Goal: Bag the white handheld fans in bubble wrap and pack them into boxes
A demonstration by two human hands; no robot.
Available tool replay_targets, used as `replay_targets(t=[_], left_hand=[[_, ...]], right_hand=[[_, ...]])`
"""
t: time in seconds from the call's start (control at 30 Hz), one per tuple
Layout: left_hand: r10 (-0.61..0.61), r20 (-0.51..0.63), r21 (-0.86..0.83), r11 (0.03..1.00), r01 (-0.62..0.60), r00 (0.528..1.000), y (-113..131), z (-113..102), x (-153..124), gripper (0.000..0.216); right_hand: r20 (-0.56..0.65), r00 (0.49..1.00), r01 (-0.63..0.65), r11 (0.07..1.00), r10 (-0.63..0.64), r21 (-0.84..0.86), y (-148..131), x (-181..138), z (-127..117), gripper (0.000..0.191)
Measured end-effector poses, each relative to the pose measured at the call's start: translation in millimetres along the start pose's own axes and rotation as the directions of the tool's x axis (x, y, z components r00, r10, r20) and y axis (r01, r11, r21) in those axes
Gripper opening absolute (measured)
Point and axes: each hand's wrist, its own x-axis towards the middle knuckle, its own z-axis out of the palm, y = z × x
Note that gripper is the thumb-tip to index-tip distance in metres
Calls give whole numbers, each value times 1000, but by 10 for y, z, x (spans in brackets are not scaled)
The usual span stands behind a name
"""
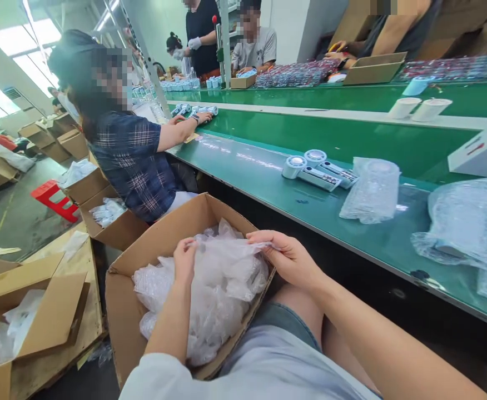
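Between my two hands a clear plastic bag point(230, 244) is stretched above an open cardboard box point(122, 311). My left hand point(184, 260) pinches one edge of it, and my right hand point(285, 254) pinches the other. Under the bag, the box holds a heap of similar bubble-wrap bags point(210, 316). On the green bench point(260, 166) ahead lie two light-blue and grey handheld devices point(310, 169) with round heads. To their right stands a device wrapped in bubble wrap point(372, 191).
More bubble-wrapped items point(472, 222) lie at the bench's right end. A green conveyor belt point(277, 130) runs beyond the bench. To my left a co-worker in a plaid shirt point(130, 155) handles devices. Open cartons point(55, 316) and a red stool point(55, 200) stand on the left.
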Motion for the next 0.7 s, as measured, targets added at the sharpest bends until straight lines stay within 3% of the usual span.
replay_targets(t=[0.07,0.1,0.13,0.17,0.2,0.23,0.27,0.3,0.37,0.4,0.43,0.5,0.53,0.6,0.63,0.7], left_hand=[[-267,105,-161,946,281,958,113,72,19,45],[-347,192,-172,909,379,918,155,106,-32,55],[-348,232,-142,912,385,908,191,132,-115,63],[-261,220,-82,955,285,940,223,149,-217,69],[-106,174,13,994,105,979,257,152,-325,70],[148,122,126,979,-163,982,294,145,-425,69],[350,198,247,886,-392,916,335,133,-506,68],[453,330,331,766,-551,828,378,123,-564,62],[413,625,367,593,-716,663,454,130,-606,33],[355,710,361,557,-747,608,482,151,-599,26],[305,753,359,552,-752,583,499,180,-580,27],[289,717,385,595,-706,634,503,244,-521,33],[309,660,395,633,-666,685,491,273,-492,36],[349,508,384,727,-570,788,447,324,-456,45],[346,432,359,781,-511,833,420,350,-458,49],[246,325,284,895,-342,913,367,417,-506,55]], right_hand=[[52,977,211,973,-207,-95,30,-11,-1,28],[114,946,317,938,-302,-144,47,-15,8,32],[193,909,405,895,-370,-190,63,-18,20,34],[268,875,465,854,-403,-235,74,-17,32,36],[323,857,491,825,-401,-279,81,-11,42,37],[351,859,483,814,-372,-322,82,1,49,36],[350,879,445,820,-324,-359,77,19,53,34],[330,904,391,836,-271,-385,65,46,52,31],[316,934,292,864,-166,-410,19,122,31,26],[344,931,270,870,-127,-412,-14,174,1,27],[389,916,266,876,-99,-403,-52,236,-49,29],[445,893,261,882,-66,-393,-128,403,-236,36],[393,919,213,868,-23,-448,-157,511,-380,38],[105,989,-13,767,104,-641,-166,768,-746,36],[-133,976,-214,638,173,-740,-141,908,-947,31],[-336,912,-411,498,236,-764,-33,1175,-1310,31]])
